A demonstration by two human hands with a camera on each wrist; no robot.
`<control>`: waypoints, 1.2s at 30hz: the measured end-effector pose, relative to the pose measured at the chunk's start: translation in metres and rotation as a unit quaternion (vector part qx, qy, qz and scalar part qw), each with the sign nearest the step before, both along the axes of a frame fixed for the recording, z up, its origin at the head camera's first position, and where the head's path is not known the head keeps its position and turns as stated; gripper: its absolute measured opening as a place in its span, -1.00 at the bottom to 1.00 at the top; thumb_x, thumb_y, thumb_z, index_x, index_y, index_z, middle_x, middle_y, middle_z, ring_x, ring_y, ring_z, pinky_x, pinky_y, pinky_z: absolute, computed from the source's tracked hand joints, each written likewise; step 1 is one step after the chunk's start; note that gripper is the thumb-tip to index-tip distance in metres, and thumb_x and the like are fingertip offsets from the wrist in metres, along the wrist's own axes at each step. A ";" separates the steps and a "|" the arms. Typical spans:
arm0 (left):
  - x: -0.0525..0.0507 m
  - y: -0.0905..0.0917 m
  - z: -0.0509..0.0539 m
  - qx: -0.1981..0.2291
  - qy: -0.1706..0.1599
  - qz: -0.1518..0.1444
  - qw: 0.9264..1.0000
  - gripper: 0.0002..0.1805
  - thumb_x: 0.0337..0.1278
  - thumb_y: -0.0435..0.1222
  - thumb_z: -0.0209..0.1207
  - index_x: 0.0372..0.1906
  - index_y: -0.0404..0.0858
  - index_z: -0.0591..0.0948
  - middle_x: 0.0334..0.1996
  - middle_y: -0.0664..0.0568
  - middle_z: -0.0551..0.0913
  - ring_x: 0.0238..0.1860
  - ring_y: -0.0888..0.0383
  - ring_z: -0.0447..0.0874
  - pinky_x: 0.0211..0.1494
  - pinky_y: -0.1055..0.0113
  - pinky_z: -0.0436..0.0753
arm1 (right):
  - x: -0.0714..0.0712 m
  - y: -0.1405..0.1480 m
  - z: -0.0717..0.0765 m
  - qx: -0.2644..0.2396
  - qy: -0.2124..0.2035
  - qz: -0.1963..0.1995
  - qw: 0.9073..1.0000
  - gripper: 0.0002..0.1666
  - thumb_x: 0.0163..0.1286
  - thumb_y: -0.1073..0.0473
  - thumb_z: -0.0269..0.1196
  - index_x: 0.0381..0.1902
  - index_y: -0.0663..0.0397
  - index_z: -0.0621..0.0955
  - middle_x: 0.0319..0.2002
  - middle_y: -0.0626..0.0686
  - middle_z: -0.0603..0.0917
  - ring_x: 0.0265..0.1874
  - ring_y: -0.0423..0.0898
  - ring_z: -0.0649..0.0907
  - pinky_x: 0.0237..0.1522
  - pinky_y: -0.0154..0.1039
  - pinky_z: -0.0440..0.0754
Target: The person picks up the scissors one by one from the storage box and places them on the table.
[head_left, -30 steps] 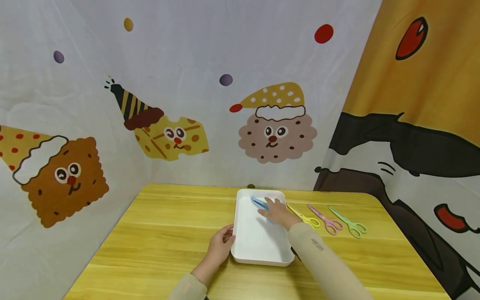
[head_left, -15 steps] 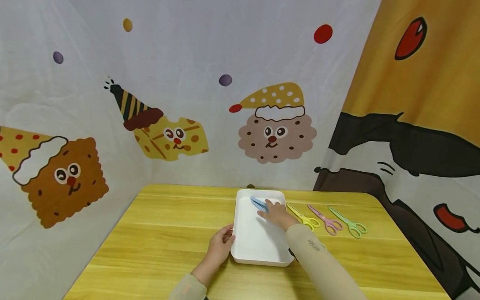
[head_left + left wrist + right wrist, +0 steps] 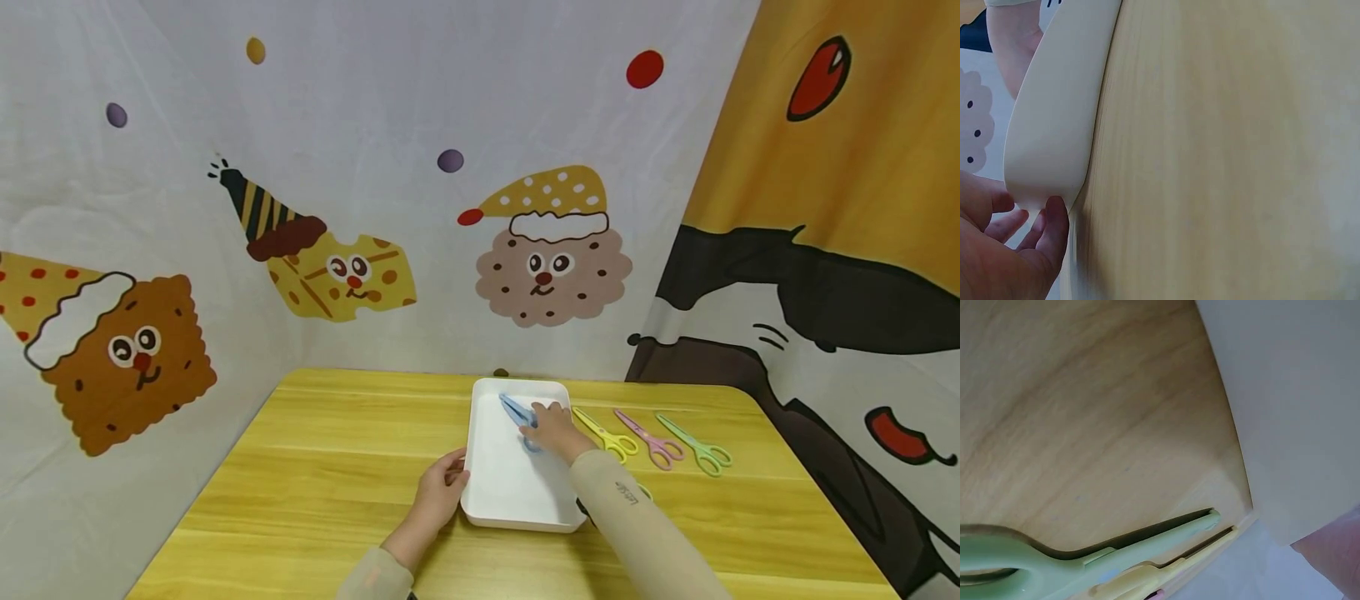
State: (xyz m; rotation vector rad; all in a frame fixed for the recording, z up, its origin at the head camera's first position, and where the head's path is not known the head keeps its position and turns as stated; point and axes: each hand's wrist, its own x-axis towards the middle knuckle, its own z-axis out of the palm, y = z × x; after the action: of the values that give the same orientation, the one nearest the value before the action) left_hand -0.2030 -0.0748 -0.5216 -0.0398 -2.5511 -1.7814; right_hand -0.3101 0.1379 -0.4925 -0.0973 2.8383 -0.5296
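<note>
A shallow white tray (image 3: 498, 500) stands on the table. My left hand (image 3: 440, 490) holds its left wall; in the left wrist view, the fingers and thumb of that left hand (image 3: 1019, 237) pinch the tray end (image 3: 1054, 137). Inside the tray's far part lies a pair of blue scissors (image 3: 516, 410), blades toward the far left. My right hand (image 3: 558, 432) reaches over the tray's right wall, thumb and fingers on either side of these scissors near the handles, which it partly covers. The right wrist view shows just a bit of the right hand (image 3: 1335, 550) behind the tray wall (image 3: 1291, 412).
Right of the tray lie yellow scissors (image 3: 609, 437), pink scissors (image 3: 652, 440) and green scissors (image 3: 696, 446). Another handle (image 3: 647, 493) peeks out beside the right sleeve. Wooden table (image 3: 315, 467) surrounds the tray; a printed cloth (image 3: 360, 125) hangs behind.
The blue scissors have turned a little, their handles swinging left and toward the near side, so one handle loop shows. My right hand has shifted slightly; the left hand stays on the tray.
</note>
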 end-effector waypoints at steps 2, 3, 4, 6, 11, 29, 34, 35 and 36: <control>0.000 0.000 -0.001 0.000 0.002 -0.002 1.000 -0.59 0.22 -0.46 0.11 0.19 -0.40 0.48 -0.06 -0.22 0.61 -0.10 0.01 0.60 -0.11 0.34 0.65 | 0.000 0.000 0.000 -0.005 0.005 0.001 1.000 -0.25 0.37 -0.09 0.14 0.37 0.18 0.28 0.27 0.36 0.29 0.22 0.28 0.29 0.23 0.23 0.31; 0.000 0.000 -0.001 0.001 0.000 -0.002 1.000 -0.59 0.22 -0.45 0.11 0.19 -0.40 0.48 -0.06 -0.22 0.61 -0.10 0.01 0.60 -0.11 0.34 0.65 | 0.000 0.000 0.001 -0.008 0.005 0.000 1.000 -0.26 0.36 -0.07 0.15 0.36 0.19 0.29 0.25 0.36 0.30 0.21 0.27 0.30 0.21 0.22 0.32; -0.001 0.000 -0.001 0.002 -0.003 -0.001 1.000 -0.58 0.22 -0.45 0.11 0.19 -0.39 0.48 -0.06 -0.22 0.61 -0.09 0.01 0.60 -0.10 0.35 0.64 | 0.001 0.000 0.001 -0.010 0.007 -0.001 1.000 -0.27 0.36 -0.06 0.16 0.35 0.20 0.30 0.24 0.36 0.31 0.19 0.26 0.31 0.20 0.20 0.33; -0.001 -0.001 -0.003 0.002 -0.003 -0.001 1.000 -0.58 0.22 -0.45 0.12 0.19 -0.39 0.48 -0.06 -0.21 0.61 -0.10 0.02 0.60 -0.10 0.35 0.64 | 0.001 0.000 0.002 -0.014 0.005 -0.004 1.000 -0.28 0.34 -0.04 0.17 0.34 0.20 0.32 0.22 0.36 0.33 0.16 0.24 0.33 0.18 0.19 0.36; 0.000 -0.001 -0.003 0.002 0.011 -0.005 1.000 -0.59 0.21 -0.46 0.12 0.18 -0.41 0.49 -0.08 -0.23 0.61 -0.11 0.03 0.60 -0.10 0.34 0.65 | 0.000 0.001 0.003 -0.015 -0.002 -0.011 1.000 -0.27 0.27 -0.08 0.24 0.29 0.20 0.39 0.11 0.29 0.40 0.03 0.14 0.39 0.09 0.11 0.44; -0.001 0.000 -0.005 -0.007 -0.007 -0.003 1.000 -0.58 0.22 -0.44 0.12 0.19 -0.36 0.49 -0.05 -0.18 0.61 -0.08 0.02 0.60 -0.09 0.35 0.64 | 0.002 0.004 -0.002 -0.046 0.045 -0.004 0.998 -0.43 0.04 -0.01 0.46 -0.02 0.09 0.57 -0.12 0.20 0.44 -0.17 0.07 0.40 -0.19 -0.09 0.43; -0.001 0.000 -0.004 -0.009 -0.007 0.002 1.000 -0.58 0.22 -0.44 0.12 0.19 -0.36 0.49 -0.05 -0.18 0.60 -0.07 0.01 0.59 -0.08 0.32 0.65 | 0.005 0.004 0.001 -0.070 0.063 -0.007 0.996 -0.42 0.01 0.03 0.47 -0.02 0.09 0.55 -0.11 0.21 0.44 -0.16 0.08 0.41 -0.17 -0.08 0.43; -0.001 0.000 -0.004 -0.009 -0.008 0.003 1.000 -0.58 0.22 -0.44 0.12 0.19 -0.36 0.49 -0.05 -0.18 0.60 -0.07 0.01 0.59 -0.08 0.31 0.65 | 0.005 0.004 0.001 -0.074 0.066 -0.008 0.995 -0.42 0.01 0.04 0.47 -0.02 0.09 0.55 -0.10 0.21 0.44 -0.16 0.08 0.42 -0.16 -0.08 0.44; -0.001 0.000 -0.004 -0.009 -0.008 0.004 1.000 -0.58 0.22 -0.44 0.12 0.19 -0.36 0.49 -0.05 -0.18 0.60 -0.07 0.01 0.59 -0.07 0.31 0.65 | 0.005 0.005 0.002 -0.077 0.070 -0.009 0.995 -0.43 0.01 0.05 0.47 -0.03 0.09 0.55 -0.10 0.21 0.44 -0.17 0.08 0.42 -0.16 -0.08 0.44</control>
State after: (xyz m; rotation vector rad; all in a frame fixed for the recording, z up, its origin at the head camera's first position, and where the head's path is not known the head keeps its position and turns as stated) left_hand -0.2037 -0.0747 -0.5261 -0.0165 -2.5747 -1.7637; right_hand -0.3046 0.1424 -0.4903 -0.1439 2.9311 -0.7741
